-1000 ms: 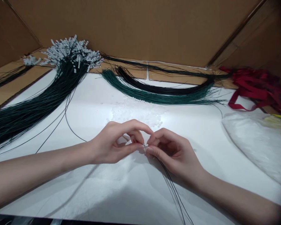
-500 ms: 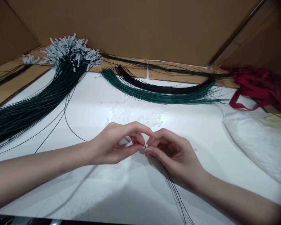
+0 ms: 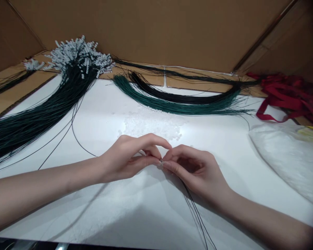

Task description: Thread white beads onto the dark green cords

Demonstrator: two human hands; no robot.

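My left hand (image 3: 131,158) and my right hand (image 3: 195,170) meet fingertip to fingertip over the white table (image 3: 106,114). Both pinch at one spot, where a tiny pale bead (image 3: 161,161) shows between the fingertips. My right hand pinches the ends of a few thin black cords (image 3: 195,215), which trail toward the near edge. My left thumb and fingers press together on the bead at the cord tip. A loose scatter of clear beads (image 3: 151,125) lies just beyond my hands.
A thick bundle of dark cords tipped with white beads (image 3: 75,59) fans across the left. Green cords (image 3: 172,106) and black cords (image 3: 182,99) curve along the back. Red ribbon (image 3: 289,95) lies at the right, a clear plastic bag (image 3: 289,156) below it. Cardboard walls (image 3: 156,31) enclose the table.
My hands have stayed almost in place. My right hand sank slightly and the fingertips closed tighter at the bead.
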